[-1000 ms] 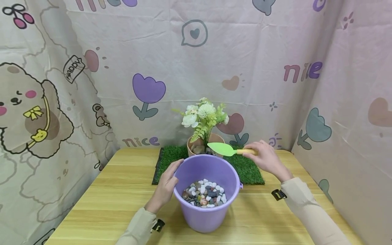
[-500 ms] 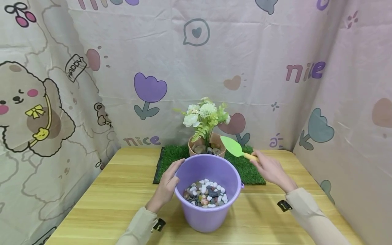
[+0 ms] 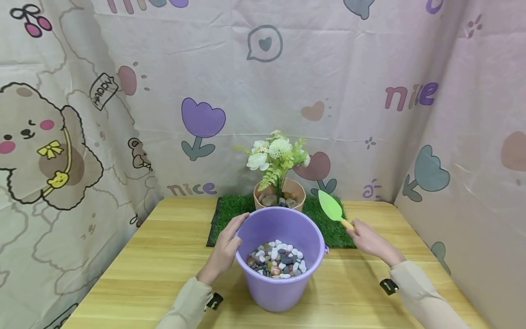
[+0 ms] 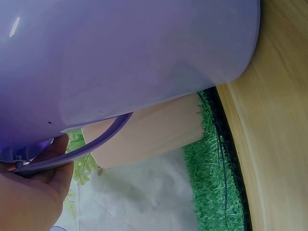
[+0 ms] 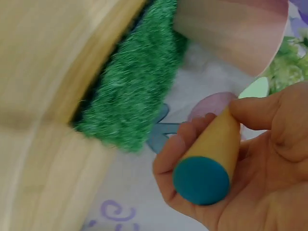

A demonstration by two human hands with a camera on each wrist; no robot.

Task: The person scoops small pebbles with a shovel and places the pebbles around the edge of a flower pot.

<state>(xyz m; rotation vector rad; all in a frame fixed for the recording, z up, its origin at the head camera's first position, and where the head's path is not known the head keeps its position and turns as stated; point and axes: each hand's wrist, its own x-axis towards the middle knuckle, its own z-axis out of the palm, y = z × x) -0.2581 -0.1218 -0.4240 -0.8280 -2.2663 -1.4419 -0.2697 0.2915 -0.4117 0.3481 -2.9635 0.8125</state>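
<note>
A purple bucket stands upright on the table, with white, grey and reddish pebbles in its bottom. My left hand grips the bucket's left rim; in the left wrist view its fingers also wrap the purple handle. My right hand holds a small garden trowel by its yellow handle, whose end is blue. The trowel's green blade is in the air over the right part of the grass mat, pointing up and left. No stones show on the blade.
Behind the bucket, a peach flowerpot with white flowers and larger stones stands on a green artificial grass mat. The wooden table runs out to both sides. A printed cloth hangs around the back and sides.
My right hand has moved right and toward me with the trowel, away from the flowerpot. The blade has turned from nearly level to tilted upward. My left hand stays at the bucket.
</note>
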